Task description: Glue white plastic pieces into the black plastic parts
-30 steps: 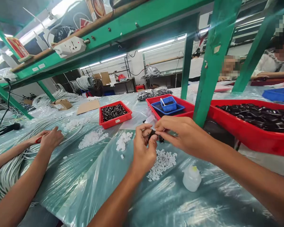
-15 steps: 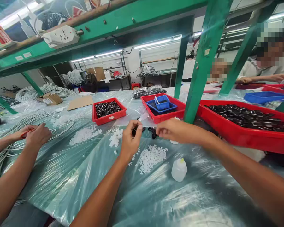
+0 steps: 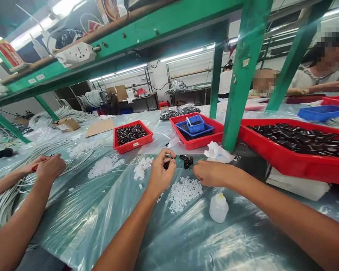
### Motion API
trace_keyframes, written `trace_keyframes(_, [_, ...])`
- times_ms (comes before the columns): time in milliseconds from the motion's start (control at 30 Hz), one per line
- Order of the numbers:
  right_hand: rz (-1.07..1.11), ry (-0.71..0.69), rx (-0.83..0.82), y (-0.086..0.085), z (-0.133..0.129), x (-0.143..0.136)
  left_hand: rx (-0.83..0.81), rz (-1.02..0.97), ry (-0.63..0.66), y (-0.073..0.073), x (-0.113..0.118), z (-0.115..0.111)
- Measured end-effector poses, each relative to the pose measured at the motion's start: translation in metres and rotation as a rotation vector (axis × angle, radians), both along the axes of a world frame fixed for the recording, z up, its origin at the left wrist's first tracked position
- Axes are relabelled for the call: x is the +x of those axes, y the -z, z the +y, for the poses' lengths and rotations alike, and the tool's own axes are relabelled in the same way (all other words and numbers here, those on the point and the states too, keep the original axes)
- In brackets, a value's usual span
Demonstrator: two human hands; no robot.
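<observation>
My left hand (image 3: 162, 171) pinches a small black part (image 3: 167, 162) between thumb and fingers, above the plastic-covered table. Just right of it, a few black pieces (image 3: 187, 162) lie on the table. My right hand (image 3: 207, 173) is closed beside those pieces, its fingers curled; what they hold, if anything, is hidden. Below the hands is a pile of small white parts (image 3: 183, 194). A white bottle with a yellowish tip (image 3: 219, 207) stands to the right of the pile. Crumpled white material (image 3: 219, 152) lies behind my right hand.
Red trays of black parts stand at centre (image 3: 133, 144) and right (image 3: 293, 165). Another red tray (image 3: 192, 144) holds blue trays (image 3: 196, 124). A green post (image 3: 234, 98) rises behind my right hand. At left, another person's hands (image 3: 49, 167) work near cables (image 3: 2, 203).
My right hand has moved slightly down, clear of the black pieces and the crumpled white material. My left hand still grips the black part. The view has shifted a little.
</observation>
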State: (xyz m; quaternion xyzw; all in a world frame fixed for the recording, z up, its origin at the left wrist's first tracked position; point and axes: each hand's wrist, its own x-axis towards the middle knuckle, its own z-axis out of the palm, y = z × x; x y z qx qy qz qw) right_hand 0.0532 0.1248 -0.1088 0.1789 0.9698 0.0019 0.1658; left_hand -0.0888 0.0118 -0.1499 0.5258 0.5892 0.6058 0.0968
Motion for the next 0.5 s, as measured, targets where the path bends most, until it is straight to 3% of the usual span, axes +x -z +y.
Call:
trace_keyframes(233, [0.030, -0.017, 0.005, 0.0083, 0.0042, 0.0001, 0.036, -0.047, -0.012, -0.0042, 0.0014, -0.0009])
trace_keyframes(500, [0.051, -0.070, -0.005, 0.0098, 0.0096, 0.0010, -0.081, 0.039, 0.000, 0.0011, 0.0049, 0.0013])
